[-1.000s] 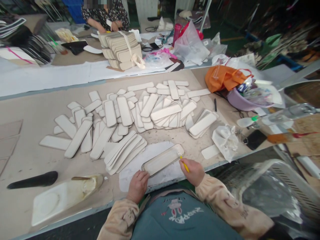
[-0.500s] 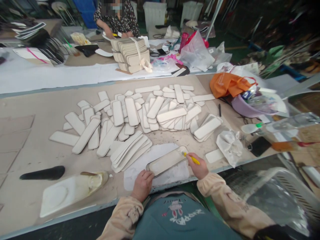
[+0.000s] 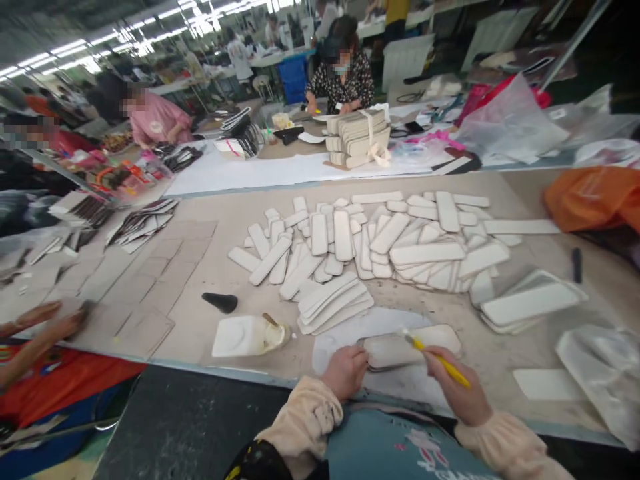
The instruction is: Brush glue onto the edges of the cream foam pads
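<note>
My right hand (image 3: 461,385) is closed around a yellow-handled brush (image 3: 445,365), its pale tip touching the top of a small stack of long, round-cornered beige panels (image 3: 395,351). At the left end of that stack, my left hand (image 3: 346,372) has its fingers closed on the edge. The stack lies on a white sheet (image 3: 327,343) near the table's front edge. Just beyond is a fanned pile of similar panels (image 3: 335,303). To the left, a white cut-open bottle (image 3: 237,337) lies on its side, with a brown stick at its opening.
Many loose panels (image 3: 343,237) cover the table's middle. A dark tapered object (image 3: 220,302) lies beyond the bottle. On the right are another panel pile (image 3: 530,303), a plastic bag (image 3: 600,373) and an orange bag (image 3: 595,197). A co-worker's hands (image 3: 65,320) work at far left.
The view has swung left and up, showing more workers. The brush tip has moved from near the panel's right end toward its middle. My left hand stays at the left end.
</note>
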Tool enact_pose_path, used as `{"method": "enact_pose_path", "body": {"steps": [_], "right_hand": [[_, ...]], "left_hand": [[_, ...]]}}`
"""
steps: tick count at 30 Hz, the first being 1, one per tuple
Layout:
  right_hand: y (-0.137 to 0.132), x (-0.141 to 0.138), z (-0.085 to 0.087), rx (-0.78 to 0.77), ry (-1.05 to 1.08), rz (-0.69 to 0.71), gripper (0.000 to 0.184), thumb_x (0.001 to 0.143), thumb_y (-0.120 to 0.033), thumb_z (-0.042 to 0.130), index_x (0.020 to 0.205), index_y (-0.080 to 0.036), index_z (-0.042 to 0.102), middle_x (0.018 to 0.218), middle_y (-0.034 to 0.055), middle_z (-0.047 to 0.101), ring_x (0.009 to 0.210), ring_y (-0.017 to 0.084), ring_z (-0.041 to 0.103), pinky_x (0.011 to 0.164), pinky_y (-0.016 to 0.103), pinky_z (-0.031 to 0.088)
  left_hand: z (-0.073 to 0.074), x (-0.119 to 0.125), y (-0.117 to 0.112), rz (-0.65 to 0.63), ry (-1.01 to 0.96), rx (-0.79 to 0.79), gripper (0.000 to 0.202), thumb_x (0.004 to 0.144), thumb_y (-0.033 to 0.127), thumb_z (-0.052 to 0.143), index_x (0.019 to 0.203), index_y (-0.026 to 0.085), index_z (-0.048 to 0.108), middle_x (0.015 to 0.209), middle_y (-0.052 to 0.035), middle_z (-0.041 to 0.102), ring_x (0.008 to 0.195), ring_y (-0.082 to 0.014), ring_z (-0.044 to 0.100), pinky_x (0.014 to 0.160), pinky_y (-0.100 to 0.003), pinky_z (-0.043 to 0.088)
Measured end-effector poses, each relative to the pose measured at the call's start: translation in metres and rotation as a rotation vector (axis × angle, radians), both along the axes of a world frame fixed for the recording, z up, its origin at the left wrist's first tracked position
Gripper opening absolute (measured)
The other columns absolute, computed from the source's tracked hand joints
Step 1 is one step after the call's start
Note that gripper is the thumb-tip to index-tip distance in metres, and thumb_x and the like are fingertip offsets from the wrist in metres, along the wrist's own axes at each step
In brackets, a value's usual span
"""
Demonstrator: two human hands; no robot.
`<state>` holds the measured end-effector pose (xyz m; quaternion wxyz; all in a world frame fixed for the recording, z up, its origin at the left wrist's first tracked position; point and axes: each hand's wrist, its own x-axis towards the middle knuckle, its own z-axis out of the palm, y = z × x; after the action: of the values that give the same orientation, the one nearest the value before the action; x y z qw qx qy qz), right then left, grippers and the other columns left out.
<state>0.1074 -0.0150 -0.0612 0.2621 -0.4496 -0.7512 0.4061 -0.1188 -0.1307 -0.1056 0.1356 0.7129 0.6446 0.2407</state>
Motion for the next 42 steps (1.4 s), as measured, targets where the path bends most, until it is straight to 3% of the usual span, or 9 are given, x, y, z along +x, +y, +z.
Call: {"method": "enact_pose_path", "body": {"steps": [3,7,12,20,27,31,35,39,42], "right_hand": [[0.017,0.024,0.016,-0.045,-0.007,-0.187,0.026,0.082,-0.046,0.051,0.091,-0.023,0.058,0.061,0.0003,0.058,0.055,0.016,0.059,0.054,0.025,0.051],[0.017,0.036,0.028,-0.036,0.002,-0.297,0.028,0.081,-0.047,0.052,0.09,-0.022,0.058,0.065,0.0013,0.059,0.057,0.016,0.058,0.055,0.024,0.051],[0.003,0.035,0.032,-0.006,0.083,-0.314,0.027,0.08,-0.045,0.054,0.091,-0.021,0.059,0.064,0.0001,0.059,0.057,0.015,0.058,0.055,0.023,0.053],[-0.006,0.054,0.022,0.008,0.179,-0.397,0.025,0.082,-0.042,0.055,0.095,-0.021,0.059,0.067,0.0007,0.06,0.061,0.015,0.059,0.057,0.024,0.053],[0.002,0.056,0.016,0.123,0.316,-0.419,0.03,0.084,-0.038,0.054,0.11,-0.022,0.057,0.097,0.0085,0.065,0.084,0.02,0.064,0.067,0.031,0.056],[0.012,0.053,0.024,0.12,0.348,-0.375,0.022,0.086,-0.036,0.053,0.103,-0.023,0.056,0.111,0.009,0.062,0.1,0.022,0.061,0.083,0.038,0.053],[0.017,0.044,0.034,-0.002,0.499,-0.27,0.022,0.085,-0.035,0.054,0.104,-0.025,0.047,0.125,0.0099,0.054,0.106,0.022,0.059,0.09,0.041,0.048],[0.014,0.045,0.037,-0.189,0.575,-0.221,0.026,0.083,-0.038,0.057,0.101,-0.026,0.041,0.124,0.0098,0.055,0.102,0.021,0.06,0.081,0.036,0.052],[0.009,0.056,0.029,-0.225,0.558,-0.293,0.032,0.076,-0.04,0.065,0.093,-0.025,0.043,0.105,0.0068,0.062,0.101,0.022,0.06,0.077,0.032,0.051]], "left_hand": [[0.022,-0.041,0.012,0.282,-0.02,0.053,0.022,0.085,0.025,0.051,0.103,0.019,0.062,0.098,-0.0095,0.063,0.093,-0.0196,0.057,0.082,-0.035,0.049],[0.037,-0.117,0.041,0.584,0.089,-0.272,0.027,0.083,0.026,0.054,0.106,0.016,0.063,0.115,-0.0117,0.061,0.11,-0.024,0.052,0.095,-0.041,0.041],[0.032,-0.165,0.062,0.543,0.073,-0.477,0.014,0.073,0.027,0.065,0.083,0.019,0.071,0.09,-0.0072,0.07,0.087,-0.0215,0.064,0.077,-0.029,0.047],[0.03,-0.164,0.065,0.516,0.102,-0.524,0.018,0.079,0.027,0.054,0.079,0.017,0.069,0.08,-0.0055,0.069,0.08,-0.0195,0.063,0.069,-0.026,0.045],[0.066,-0.141,0.064,0.487,0.134,-0.253,0.017,0.08,0.017,0.041,0.084,0.018,0.057,0.118,-0.011,0.058,0.105,-0.0203,0.056,0.087,-0.033,0.042],[0.113,-0.096,0.053,0.226,-0.287,-0.079,0.008,0.074,0.022,0.048,0.068,0.021,0.053,0.116,-0.0081,0.061,0.106,-0.0214,0.056,0.09,-0.033,0.043],[0.146,-0.037,0.042,-0.07,-0.685,-0.288,0.019,0.079,0.031,0.049,0.065,0.018,0.051,0.111,-0.0132,0.063,0.1,-0.0248,0.058,0.083,-0.033,0.045],[0.143,0.011,0.04,-0.213,-0.82,-0.48,0.023,0.08,0.033,0.05,0.065,0.017,0.051,0.108,-0.0134,0.064,0.094,-0.024,0.059,0.079,-0.031,0.044],[0.127,0.029,0.04,-0.134,-0.853,-0.557,0.025,0.079,0.036,0.053,0.065,0.016,0.051,0.102,-0.0115,0.065,0.089,-0.0219,0.058,0.075,-0.029,0.043]]}}
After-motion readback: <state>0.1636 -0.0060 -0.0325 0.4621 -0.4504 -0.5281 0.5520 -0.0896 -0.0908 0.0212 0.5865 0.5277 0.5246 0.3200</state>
